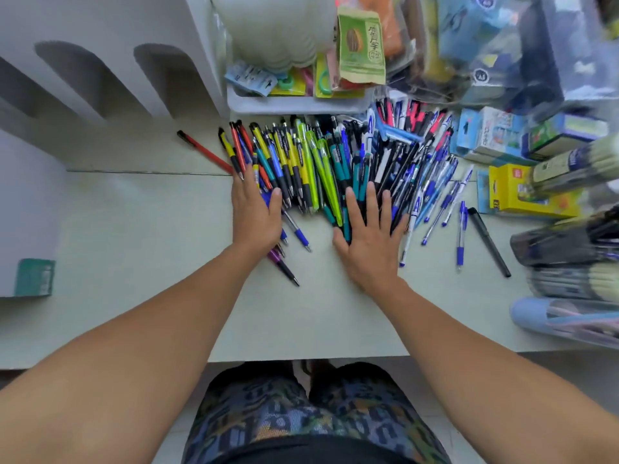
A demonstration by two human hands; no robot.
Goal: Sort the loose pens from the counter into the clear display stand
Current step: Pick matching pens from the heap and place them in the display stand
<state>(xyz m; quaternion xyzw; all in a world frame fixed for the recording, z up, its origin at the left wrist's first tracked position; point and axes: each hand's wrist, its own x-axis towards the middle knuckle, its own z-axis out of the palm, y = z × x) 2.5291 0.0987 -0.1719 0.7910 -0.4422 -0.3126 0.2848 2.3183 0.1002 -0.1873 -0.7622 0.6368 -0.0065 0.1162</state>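
The loose pens (321, 162) lie in a dense fanned heap at the centre of the frame, on the pale counter (140, 249), with strays spread toward the right of the frame and a single red pen (204, 150) apart at centre left. The left hand (256, 212) rests flat on the left side of the heap with fingers straight and together, gripping nothing; the right hand (368, 236) lies flat on the heap's right side with fingers straight and spread, likewise gripping nothing. No clear display stand can be identified with certainty; a clear container holding dark pens (566, 242) sits at the right edge of the frame, but blur prevents confirming it as the target. Risk assessment: the hands appear placed to gather or square the heap, and flat pressure on round barrels is likely to make them roll. A purple pen (279, 261) and several blue-capped pens (460, 236) already lie on the near side of the heap, toward the counter's front edge, and a sweep toward the body could carry them over it. A push toward the top of the frame could jam pens beneath the white tray (294, 103) that touches the heap's far side. Mixed colours and types lie interleaved, so bulk scooping would probably defeat the sorting. The boxed goods (526, 192) at right stand close to the strays and could be knocked.
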